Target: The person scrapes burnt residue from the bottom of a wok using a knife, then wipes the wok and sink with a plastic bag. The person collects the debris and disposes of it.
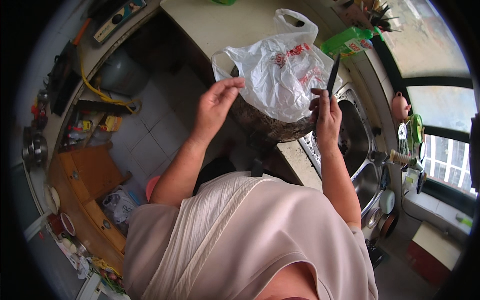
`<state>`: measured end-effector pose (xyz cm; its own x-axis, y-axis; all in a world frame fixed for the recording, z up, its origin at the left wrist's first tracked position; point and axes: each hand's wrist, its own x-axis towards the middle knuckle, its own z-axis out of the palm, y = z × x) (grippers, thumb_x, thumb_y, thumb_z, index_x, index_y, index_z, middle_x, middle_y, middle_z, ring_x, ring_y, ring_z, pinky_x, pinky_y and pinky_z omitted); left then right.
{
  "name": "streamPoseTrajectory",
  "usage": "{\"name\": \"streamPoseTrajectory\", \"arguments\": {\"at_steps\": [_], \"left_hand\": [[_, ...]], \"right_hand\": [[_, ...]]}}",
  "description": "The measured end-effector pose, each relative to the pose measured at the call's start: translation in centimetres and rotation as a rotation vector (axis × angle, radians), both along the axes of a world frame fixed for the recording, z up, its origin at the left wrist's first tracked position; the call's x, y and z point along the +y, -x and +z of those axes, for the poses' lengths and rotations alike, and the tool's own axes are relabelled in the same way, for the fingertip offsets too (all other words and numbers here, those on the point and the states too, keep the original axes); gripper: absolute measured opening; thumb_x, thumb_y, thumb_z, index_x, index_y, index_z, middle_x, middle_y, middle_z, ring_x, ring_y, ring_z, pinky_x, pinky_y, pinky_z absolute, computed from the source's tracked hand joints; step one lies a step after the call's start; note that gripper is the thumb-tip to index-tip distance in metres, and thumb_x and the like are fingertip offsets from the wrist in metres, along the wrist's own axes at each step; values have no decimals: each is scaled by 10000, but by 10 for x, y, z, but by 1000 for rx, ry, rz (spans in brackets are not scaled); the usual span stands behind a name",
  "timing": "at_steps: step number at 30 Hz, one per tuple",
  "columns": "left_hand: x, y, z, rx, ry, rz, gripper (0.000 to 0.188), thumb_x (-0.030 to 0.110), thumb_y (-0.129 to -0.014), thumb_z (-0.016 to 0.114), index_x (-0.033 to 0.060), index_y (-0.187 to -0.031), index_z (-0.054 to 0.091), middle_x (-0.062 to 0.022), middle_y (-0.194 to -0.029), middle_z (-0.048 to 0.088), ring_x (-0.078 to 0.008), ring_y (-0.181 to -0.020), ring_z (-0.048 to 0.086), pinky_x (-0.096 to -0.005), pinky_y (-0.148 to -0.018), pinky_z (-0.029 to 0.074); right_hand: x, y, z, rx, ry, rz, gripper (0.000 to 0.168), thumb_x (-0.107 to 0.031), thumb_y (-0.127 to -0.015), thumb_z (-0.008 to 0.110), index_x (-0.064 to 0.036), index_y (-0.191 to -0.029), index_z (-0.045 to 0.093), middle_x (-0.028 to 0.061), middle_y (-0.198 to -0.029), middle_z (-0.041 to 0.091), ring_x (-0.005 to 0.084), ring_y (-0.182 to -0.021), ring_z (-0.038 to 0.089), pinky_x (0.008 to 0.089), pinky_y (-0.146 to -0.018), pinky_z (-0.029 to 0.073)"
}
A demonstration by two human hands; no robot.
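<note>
My right hand (pixel 327 116) grips a slim dark tool (pixel 333 75) that looks like a knife, pointing up and away from me. Opposite it, my left hand (pixel 217 103) has its fingers bent and the thumb slightly apart from them. Its fingertips are at the left edge of a white plastic bag (pixel 273 75); whether they touch it I cannot tell. Red print marks the crumpled bag, and its handles spread towards the far side. Beneath the bag, a round vessel with a dark, crusted side (pixel 270 125) shows; its contents are hidden.
A double steel sink (pixel 350 127) with dark bits in it lies right of the vessel. A green detergent bottle (pixel 347 42) lies beyond, on the pale counter (pixel 210 22). At left are a yellow hose (pixel 88 80), a gas cylinder (pixel 122 71) and a wooden drawer front (pixel 95 168).
</note>
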<state>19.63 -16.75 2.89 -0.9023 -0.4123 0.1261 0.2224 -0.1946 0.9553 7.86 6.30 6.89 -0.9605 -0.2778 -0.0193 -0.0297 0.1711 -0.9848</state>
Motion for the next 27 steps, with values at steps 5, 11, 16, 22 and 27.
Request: {"name": "streamPoseTrajectory", "arguments": {"at_steps": [5,11,16,22,27], "left_hand": [[74,14,29,77,193,-193,446,27,-878,604,35,-1294,445,-89,-1149,548,-169,-1028,585,-296,-822,510],[60,16,9,141,45,-222,386,50,-924,560,7,-1272,400,-76,-1125,551,-166,-1072,549,-302,-905,465],[22,8,12,-96,-11,113,219,138,-955,457,74,-1164,472,-41,-1003,557,-111,-934,529,-268,-809,457],[13,9,3,-125,3,212,255,140,-943,473,65,-1186,481,-41,-962,560,-112,-890,528,-246,-780,440],[29,34,-20,-72,169,164,243,167,-970,479,40,-1177,477,-38,-935,559,-103,-871,520,-243,-793,417]], "right_hand": [[-52,-25,28,425,-247,195,230,-206,-934,541,4,-953,631,177,-913,598,367,-815,594,393,-706,472],[-68,-23,23,423,-110,334,311,-281,-923,547,-2,-1027,637,188,-950,616,372,-839,603,401,-732,491],[-60,25,-18,945,-823,336,522,-386,-807,647,-143,-1257,542,150,-1334,480,351,-1210,462,501,-1041,282],[-49,54,-59,841,-884,235,415,-256,-830,575,-137,-1227,538,135,-1369,440,343,-1278,399,502,-1052,284],[-12,91,-66,857,-932,7,292,-127,-764,556,-165,-1052,584,81,-1055,585,298,-978,558,435,-791,461]]}}
